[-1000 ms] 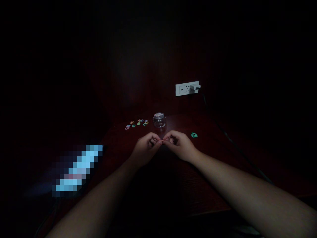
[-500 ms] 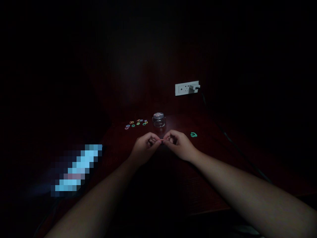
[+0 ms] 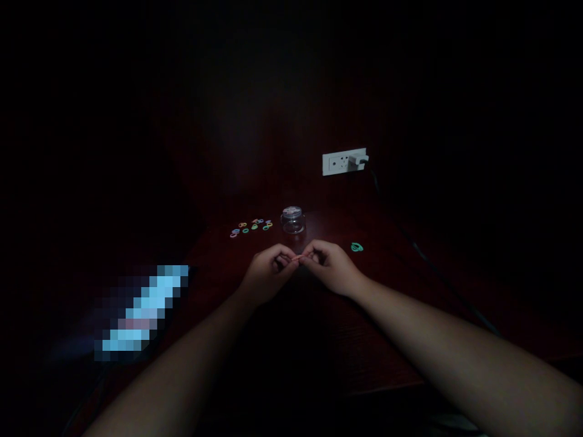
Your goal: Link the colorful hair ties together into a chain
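Note:
My left hand (image 3: 272, 271) and my right hand (image 3: 331, 266) meet over the dark red table, fingertips almost touching. Between them both pinch a small orange loop (image 3: 297, 258); most of it is covered by the fingers, so its exact kind is unclear. Just behind the hands stands a small clear jar (image 3: 293, 224) with its lid on. Several small coloured loops (image 3: 254, 227) lie scattered to the left of the jar. A green loop-shaped piece (image 3: 357, 247), perhaps more than one together, rests to the right of my right hand.
A white wall socket (image 3: 344, 162) with a plug in it sits on the back panel, and a dark cable (image 3: 423, 258) runs down the right side. At the left lies a lit, pixelated screen (image 3: 146, 309). The surroundings are very dark.
The fingertips have shifted slightly and the orange loop is now tilted a little between them. The jar, the scattered loops and the green piece stay where they were.

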The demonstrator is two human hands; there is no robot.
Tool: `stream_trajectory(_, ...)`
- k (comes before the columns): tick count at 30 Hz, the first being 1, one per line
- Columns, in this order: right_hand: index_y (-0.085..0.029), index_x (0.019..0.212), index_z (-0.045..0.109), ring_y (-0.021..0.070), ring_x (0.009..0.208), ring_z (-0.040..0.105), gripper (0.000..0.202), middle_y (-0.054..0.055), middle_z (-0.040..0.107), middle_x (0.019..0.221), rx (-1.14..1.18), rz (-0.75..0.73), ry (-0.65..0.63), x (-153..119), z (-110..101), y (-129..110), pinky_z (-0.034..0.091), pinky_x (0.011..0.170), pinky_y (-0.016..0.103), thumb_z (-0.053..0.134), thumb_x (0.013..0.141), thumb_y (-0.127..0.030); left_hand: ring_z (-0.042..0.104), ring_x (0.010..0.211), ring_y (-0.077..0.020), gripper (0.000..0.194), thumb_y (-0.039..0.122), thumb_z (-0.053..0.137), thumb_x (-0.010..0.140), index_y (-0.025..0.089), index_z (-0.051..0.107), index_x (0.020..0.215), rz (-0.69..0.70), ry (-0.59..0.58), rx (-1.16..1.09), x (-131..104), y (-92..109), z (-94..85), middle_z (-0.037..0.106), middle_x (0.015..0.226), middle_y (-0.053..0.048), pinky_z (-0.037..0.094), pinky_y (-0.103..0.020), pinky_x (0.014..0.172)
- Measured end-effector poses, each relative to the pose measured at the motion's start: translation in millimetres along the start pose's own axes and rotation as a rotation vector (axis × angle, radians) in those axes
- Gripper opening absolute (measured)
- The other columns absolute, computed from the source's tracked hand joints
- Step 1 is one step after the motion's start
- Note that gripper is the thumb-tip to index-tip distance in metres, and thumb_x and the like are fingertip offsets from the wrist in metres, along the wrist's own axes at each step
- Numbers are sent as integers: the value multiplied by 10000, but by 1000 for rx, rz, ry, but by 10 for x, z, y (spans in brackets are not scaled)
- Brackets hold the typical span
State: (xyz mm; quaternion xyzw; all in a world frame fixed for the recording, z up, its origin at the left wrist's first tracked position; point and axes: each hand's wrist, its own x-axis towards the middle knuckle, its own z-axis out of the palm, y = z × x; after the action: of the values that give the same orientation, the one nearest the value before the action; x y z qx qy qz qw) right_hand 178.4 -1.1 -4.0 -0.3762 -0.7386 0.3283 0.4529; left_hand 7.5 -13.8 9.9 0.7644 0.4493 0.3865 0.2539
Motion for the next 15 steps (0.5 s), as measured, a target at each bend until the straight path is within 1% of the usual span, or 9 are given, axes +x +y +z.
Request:
stream_trajectory(5, -150, 707, 553, 74, 495, 364, 199, -33, 446, 550, -30, 13, -12, 2, -9, 23, 279, 460, 196, 547, 768, -340, 506, 586, -84, 170, 300, 547, 776, 145, 591, 829, 11, -20, -6, -4, 12, -5, 589, 701, -9, 388, -178, 503)
stream_trajectory(9, -148, 682, 540, 73, 498, 362, 210, -36, 435, 542, -35, 9, -29, -1, -13, 12, 278, 461, 195, 550, 767, -339, 524, 594, -91, 181, 297, 532, 788, 145, 599, 859, 27, -38, -12, -8, 15, -12, 599, 712, -15, 402, -180, 508)
stream_trajectory(15, -143, 674, 531, 72, 504, 365, 225, -36, 436, 549, 6, 5, -72, -18, 5, -27, 276, 450, 191, 578, 746, -351, 538, 613, -97, 163, 286, 536, 788, 147, 600, 843, 17, -24, -15, -1, -5, 0, 608, 717, -17, 417, -185, 529)
